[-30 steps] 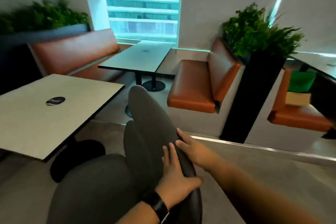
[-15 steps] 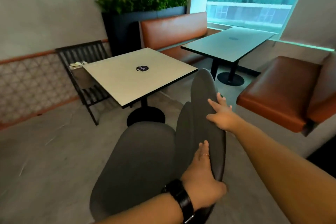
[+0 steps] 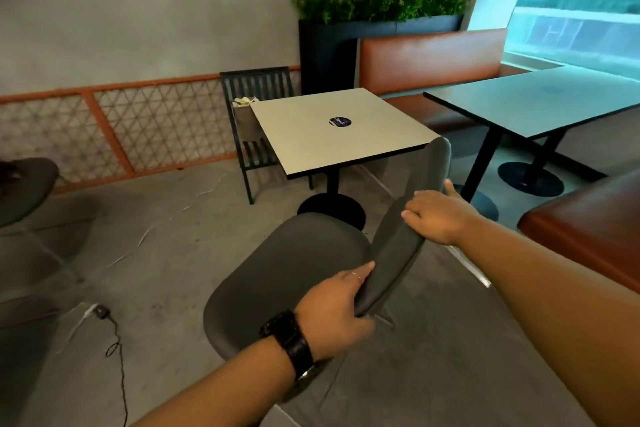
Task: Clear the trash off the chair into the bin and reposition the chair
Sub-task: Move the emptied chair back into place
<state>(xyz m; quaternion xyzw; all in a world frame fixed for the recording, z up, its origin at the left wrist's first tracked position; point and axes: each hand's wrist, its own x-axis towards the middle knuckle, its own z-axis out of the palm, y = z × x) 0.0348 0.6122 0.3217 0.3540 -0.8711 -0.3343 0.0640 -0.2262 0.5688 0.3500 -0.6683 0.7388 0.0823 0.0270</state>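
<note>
Daylight with a cyan cast came from the window (image 3: 575, 7), up and right of the fingers, which glared and washed out. The room was otherwise dim; soft shadows pooled on the floor (image 3: 166, 253) left of the fingers. Straight lines bowed toward the edges, and fine detail was slightly soft throughout.

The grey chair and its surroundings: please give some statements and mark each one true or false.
1. Both hands hold the grey chair's backrest. True: left hand, right hand.
2. The grey chair's seat carries trash. False: it is bare.
3. A watch is on the right wrist. False: left wrist.
4. A round dark sticker lies on the light table. True.
5. The black slatted chair has something on its seat. True.
</note>
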